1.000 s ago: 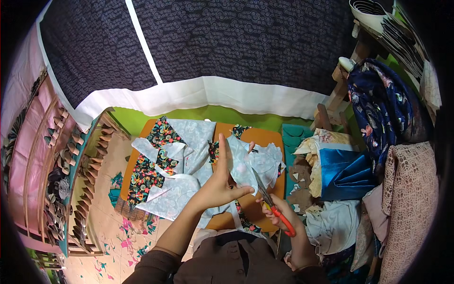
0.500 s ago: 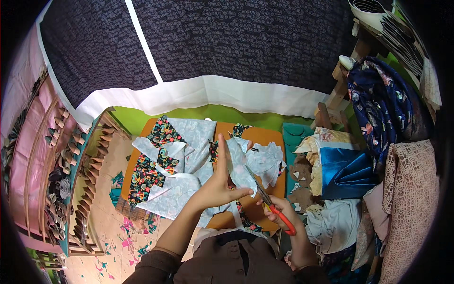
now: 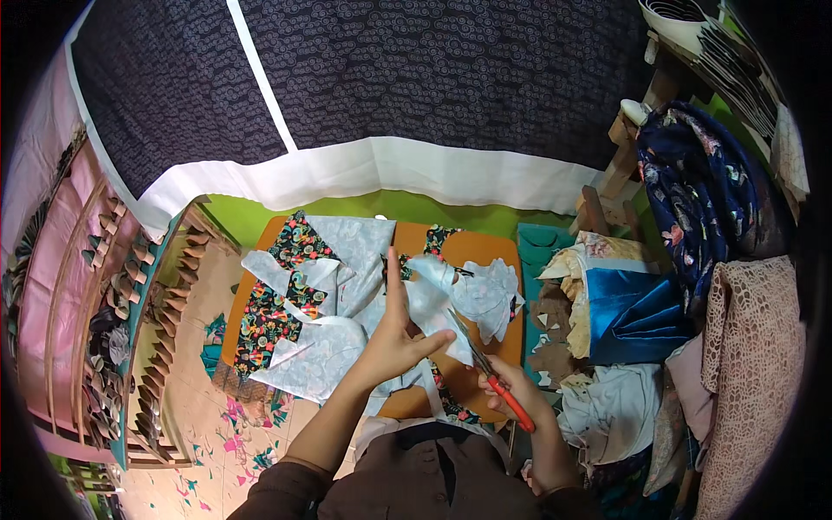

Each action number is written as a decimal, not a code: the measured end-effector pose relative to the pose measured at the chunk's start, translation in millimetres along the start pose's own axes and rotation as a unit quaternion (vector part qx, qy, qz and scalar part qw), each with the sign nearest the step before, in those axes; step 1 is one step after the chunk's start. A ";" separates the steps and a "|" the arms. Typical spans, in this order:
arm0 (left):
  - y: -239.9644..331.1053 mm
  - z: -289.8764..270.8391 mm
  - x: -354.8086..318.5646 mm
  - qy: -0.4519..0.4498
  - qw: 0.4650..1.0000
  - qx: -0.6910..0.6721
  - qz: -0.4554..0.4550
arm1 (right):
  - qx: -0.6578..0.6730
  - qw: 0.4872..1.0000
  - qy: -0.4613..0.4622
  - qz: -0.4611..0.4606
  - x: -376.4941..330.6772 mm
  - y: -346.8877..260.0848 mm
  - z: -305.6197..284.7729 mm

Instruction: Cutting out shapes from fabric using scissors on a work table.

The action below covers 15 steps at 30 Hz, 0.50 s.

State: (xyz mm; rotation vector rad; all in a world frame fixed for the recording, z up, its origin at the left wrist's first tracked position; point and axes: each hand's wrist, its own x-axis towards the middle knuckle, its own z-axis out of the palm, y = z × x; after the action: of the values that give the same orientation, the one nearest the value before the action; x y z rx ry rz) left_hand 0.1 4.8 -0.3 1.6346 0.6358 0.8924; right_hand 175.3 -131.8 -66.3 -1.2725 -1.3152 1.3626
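Above the orange-brown table [image 3: 407,403], my left hand [image 3: 394,342] has its fingers stretched up along a small pale fabric piece [image 3: 425,299] and its thumb laid over the near edge, so the piece is held between them. My right hand [image 3: 518,394] grips scissors [image 3: 513,406] with red handles. Their metal blades point up and left, at the right edge of the held piece. Other cut fabric pieces [image 3: 485,295], pale with curled edges, are heaped just beyond the blades. Larger pale fabric [image 3: 321,351] and black floral fabric [image 3: 264,325] spread over the table's left side.
Racks of wooden shoe lasts [image 3: 178,303] stand at the left. Coloured scraps [image 3: 234,433] litter the floor. Folded blue satin [image 3: 637,316], white cloth [image 3: 611,412] and a beige lace cloth [image 3: 750,347] are piled at the right. A dark patterned curtain [image 3: 433,78] hangs beyond the table.
The scissors and right hand have shifted slightly, the handles swinging a little left and down. The held fabric piece has turned and moved slightly left with my left hand.
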 end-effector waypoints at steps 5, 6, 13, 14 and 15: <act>13.5 -5.3 -1.1 -0.087 0.993 0.005 -0.082 | 0.104 0.992 -0.060 0.026 -1.9 -8.5 1.6; 7.3 -5.8 0.6 -0.086 0.993 0.004 -0.086 | 0.106 0.992 -0.061 0.030 -0.9 -6.5 1.7; 2.7 -9.2 5.6 -0.099 0.995 0.028 -0.011 | 0.222 0.950 -0.009 0.221 5.0 -19.2 1.6; 2.8 -9.9 5.7 -0.097 0.995 0.027 -0.017 | 0.224 0.948 -0.011 0.226 3.0 -18.5 1.5; 2.8 -10.6 5.2 -0.090 0.996 0.025 -0.010 | 0.156 0.976 -0.033 0.150 -0.1 -16.9 0.5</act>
State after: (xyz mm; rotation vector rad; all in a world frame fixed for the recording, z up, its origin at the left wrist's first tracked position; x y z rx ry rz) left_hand -5.7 14.3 4.6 1.7273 0.5525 0.7096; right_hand 173.5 -130.3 -49.5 -1.2474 -0.9262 1.7571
